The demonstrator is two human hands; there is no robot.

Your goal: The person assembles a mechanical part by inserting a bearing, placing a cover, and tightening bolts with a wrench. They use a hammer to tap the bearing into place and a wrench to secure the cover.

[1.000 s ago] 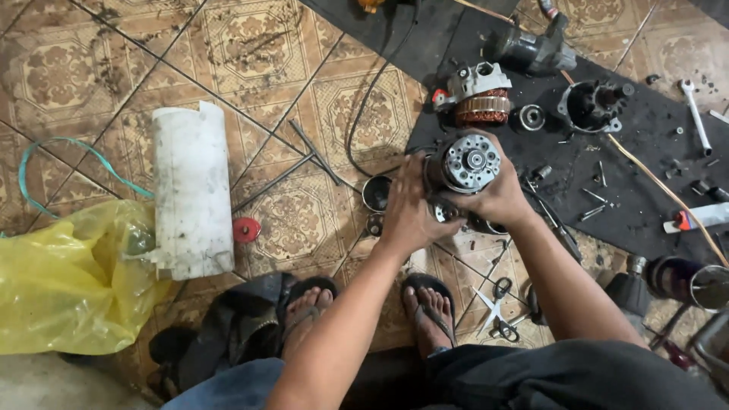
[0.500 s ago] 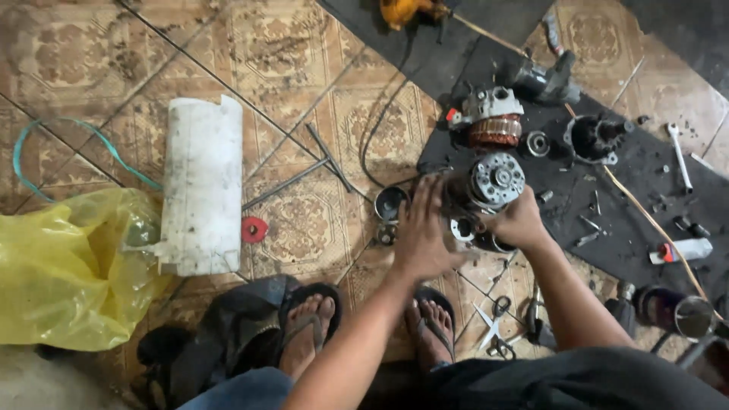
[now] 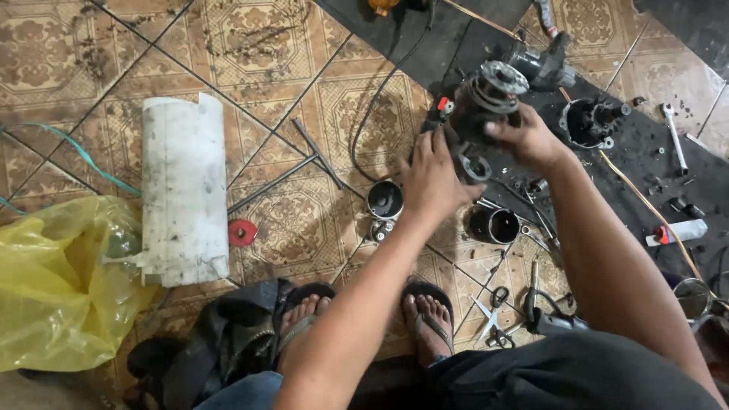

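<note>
Both my hands hold a dark, greasy motor assembly (image 3: 486,99) with a round silvery end plate, just above the black mat (image 3: 456,38). My left hand (image 3: 434,176) grips its lower left side, fingers wrapped around the housing. On the right, my right hand (image 3: 525,138) clasps the body from above, thumb over the top. A black cable (image 3: 380,99) trails from the assembly across the tiles. Directly below the hands lie two dark round cups (image 3: 385,200) (image 3: 493,225) on the floor.
A white curved sheet (image 3: 184,190), a red disc (image 3: 242,232) and a yellow plastic bag (image 3: 57,285) lie at left. Another motor housing (image 3: 591,121), a spanner (image 3: 674,137), scissors (image 3: 490,315) and small loose parts lie at right. My sandalled feet (image 3: 425,319) rest below.
The view has shifted, so everything sits lower and further right in frame. My hands have turned the motor assembly and kept their grip on it.
</note>
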